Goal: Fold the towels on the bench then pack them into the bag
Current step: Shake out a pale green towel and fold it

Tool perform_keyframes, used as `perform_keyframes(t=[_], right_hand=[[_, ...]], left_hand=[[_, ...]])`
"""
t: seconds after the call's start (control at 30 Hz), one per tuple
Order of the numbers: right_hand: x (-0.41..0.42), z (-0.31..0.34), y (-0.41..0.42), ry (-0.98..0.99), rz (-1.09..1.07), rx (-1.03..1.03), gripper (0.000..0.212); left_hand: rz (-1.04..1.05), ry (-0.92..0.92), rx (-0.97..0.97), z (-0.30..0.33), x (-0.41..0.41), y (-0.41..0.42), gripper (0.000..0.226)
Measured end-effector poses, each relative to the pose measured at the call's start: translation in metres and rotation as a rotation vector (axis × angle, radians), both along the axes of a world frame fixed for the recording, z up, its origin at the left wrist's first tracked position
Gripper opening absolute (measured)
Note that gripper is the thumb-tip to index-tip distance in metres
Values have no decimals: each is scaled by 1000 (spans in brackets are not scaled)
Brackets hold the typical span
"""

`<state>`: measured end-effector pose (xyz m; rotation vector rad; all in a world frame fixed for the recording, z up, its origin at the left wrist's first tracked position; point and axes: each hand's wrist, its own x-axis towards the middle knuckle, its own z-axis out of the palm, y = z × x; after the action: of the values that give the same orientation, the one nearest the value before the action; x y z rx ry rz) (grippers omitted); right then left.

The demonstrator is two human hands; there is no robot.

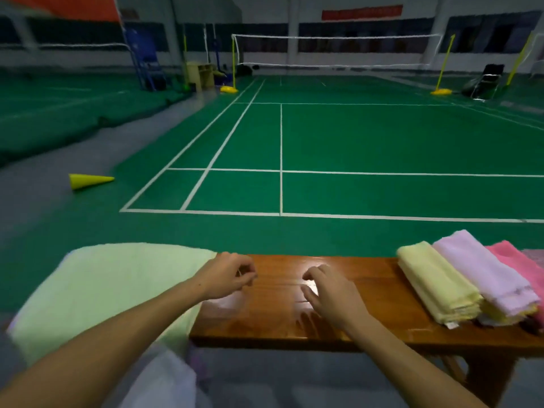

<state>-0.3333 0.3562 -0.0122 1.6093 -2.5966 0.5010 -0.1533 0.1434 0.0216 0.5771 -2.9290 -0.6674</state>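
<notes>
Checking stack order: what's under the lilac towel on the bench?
The lilac towel overlaps a pale yellow folded towel, and more yellow folded edges show beneath its near end. Whatever lies deeper, and the wooden bench below it, is covered.

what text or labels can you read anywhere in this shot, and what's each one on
Nothing here can be read.
Red banner on the far wall: it carries a line of lettering, too blurred to read.
Small white tag at the near end of the yellow folded towel: too small to tell if it has print.
Bench, pale green towel, lilac towel and pink towel: no text visible.
</notes>
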Motion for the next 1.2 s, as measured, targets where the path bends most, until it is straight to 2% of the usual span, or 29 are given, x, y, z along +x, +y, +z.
perform_keyframes(t=[0.13,0.3,0.47,0.57,0.63,0.7,0.87,1.0,1.2], right_hand=[[62,-10,-73,-60,172,116,34],[123,-18,-150,-182,259,168,32],[155,-32,-202,-409,127,211,29],[163,-41,-222,-585,-31,219,38],[168,-48,-235,-682,-87,228,31],[173,-50,-239,-673,-113,238,25],[179,-35,-226,-526,-118,271,26],[187,-32,-231,-603,-111,295,14],[175,-32,-223,-798,-99,129,32]], left_hand=[[196,-51,-1,-14,81,-58,10],[358,-63,23,-30,149,-102,10],[486,-85,-23,-47,192,-132,11],[534,-90,-31,-53,208,-142,12],[570,-64,-3,-56,215,-146,12],[608,-51,8,-59,221,-150,13],[760,-51,-59,-61,229,-158,12],[850,-45,-106,-60,233,-165,12],[940,-75,-150,-62,253,-176,14]])
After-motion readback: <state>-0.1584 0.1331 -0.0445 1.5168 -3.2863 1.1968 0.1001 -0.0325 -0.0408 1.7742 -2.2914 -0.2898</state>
